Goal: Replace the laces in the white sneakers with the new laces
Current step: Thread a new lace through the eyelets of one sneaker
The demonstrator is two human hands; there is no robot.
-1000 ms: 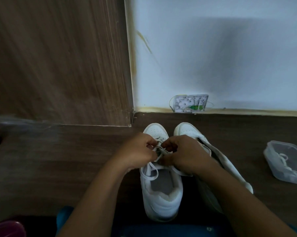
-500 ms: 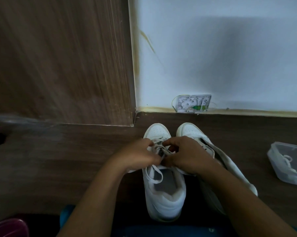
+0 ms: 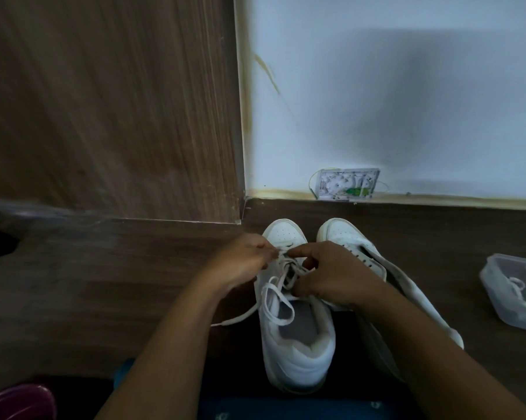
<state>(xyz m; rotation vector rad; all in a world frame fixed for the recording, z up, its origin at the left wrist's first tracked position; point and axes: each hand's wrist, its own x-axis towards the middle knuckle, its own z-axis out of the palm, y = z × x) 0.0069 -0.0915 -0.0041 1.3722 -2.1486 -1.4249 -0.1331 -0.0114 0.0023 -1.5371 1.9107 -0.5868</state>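
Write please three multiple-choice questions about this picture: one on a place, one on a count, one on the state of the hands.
1. Where is the clear plastic container?
A. On the floor, to the right of the sneakers.
B. Inside a sneaker.
C. Against the wooden panel.

2. How many white sneakers are in view?
A. One.
B. Two.
C. Three.

3. What are the left hand and the right hand doing?
A. Both rest open on the floor.
B. Both pinch the lace of the sneaker on the left.
C. One lifts the container.

Answers:
1 A: it lies near the right edge of the picture, apart from the shoes.
2 B: a pair lies side by side, toes toward the wall.
3 B: the fingertips of both hands meet on the lace above the tongue.
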